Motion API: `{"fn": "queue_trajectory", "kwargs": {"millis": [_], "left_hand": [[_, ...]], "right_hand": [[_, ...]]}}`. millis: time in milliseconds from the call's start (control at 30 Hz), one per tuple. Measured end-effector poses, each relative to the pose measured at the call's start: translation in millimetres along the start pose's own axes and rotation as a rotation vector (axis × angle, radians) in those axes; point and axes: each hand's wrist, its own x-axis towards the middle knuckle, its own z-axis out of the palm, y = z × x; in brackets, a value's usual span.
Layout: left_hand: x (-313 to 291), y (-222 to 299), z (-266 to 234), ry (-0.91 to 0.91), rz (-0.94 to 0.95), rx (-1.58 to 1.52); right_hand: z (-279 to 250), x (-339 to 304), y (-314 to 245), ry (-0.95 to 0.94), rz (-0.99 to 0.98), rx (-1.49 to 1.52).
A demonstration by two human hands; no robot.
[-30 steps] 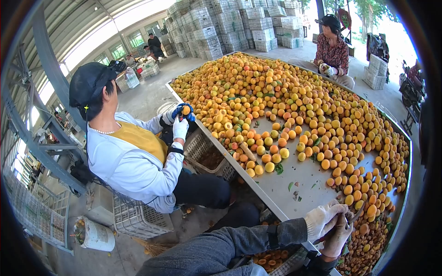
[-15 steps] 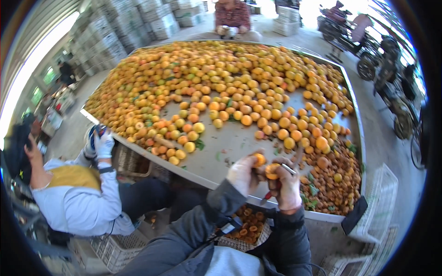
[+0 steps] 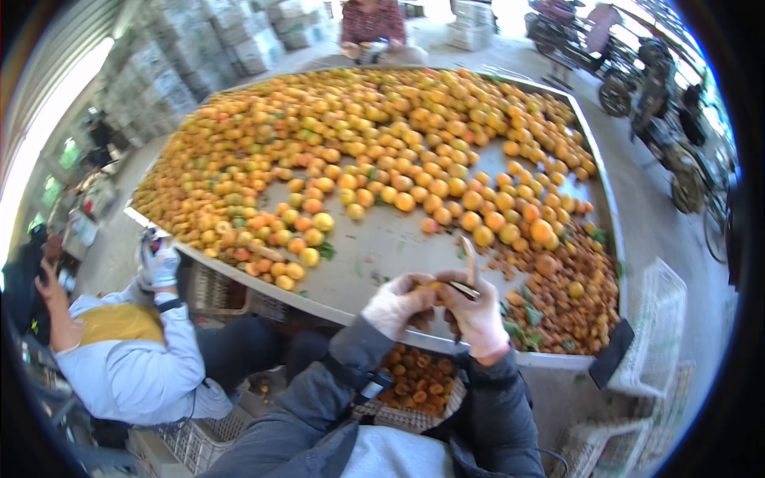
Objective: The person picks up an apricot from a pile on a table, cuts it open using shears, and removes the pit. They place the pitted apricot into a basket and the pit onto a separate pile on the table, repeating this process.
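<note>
My left hand [image 3: 394, 305] is closed, fingers pinched at a bit of orange apricot [image 3: 435, 288] that shows between my two hands. Closed as well, my right hand [image 3: 480, 320] grips a small metal tool [image 3: 464, 290] whose handle is mostly hidden by the fingers. A thin, curved tan shape rises above this hand; I cannot tell whether it is a finger or part of the tool. Both hands hover over the table's near edge. Beneath them stands a crate [image 3: 456, 396] of halved apricots [image 3: 417, 385].
Apricots [image 3: 382, 139] cover much of the rimmed table [image 3: 351, 271]. Brownish pits [image 3: 562, 307] and leaves lie heaped at its right. A co-worker [image 3: 131, 350] sits at my left; another person [image 3: 372, 28] is at the far side. White crates [image 3: 655, 331] stand right, motorbikes [image 3: 661, 111] beyond.
My hands have come closer together and moved slightly left in the picture. The two cut apricot pieces seen before are now mostly covered by my fingers. The whole view has shifted a little.
</note>
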Motion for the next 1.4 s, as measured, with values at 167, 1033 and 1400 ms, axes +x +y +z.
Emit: {"fn": "queue_trajectory", "kwargs": {"millis": [167, 1033, 1400], "left_hand": [[20.0, -18.1, 21.0, 0.006, 0.084, 0.069], [24.7, 3.8, 10.7, -0.143, 0.213, 0.051], [33.7, -19.1, 20.3, 0.028, 0.248, -0.019]], "right_hand": [[-17.5, -4.9, 3.2, 0.137, -0.169, -0.055], [-17.7, -5.9, 5.4, 0.106, 0.021, 0.187], [-8.0, 4.7, 19.4, 0.286, -0.202, -0.045]]}}
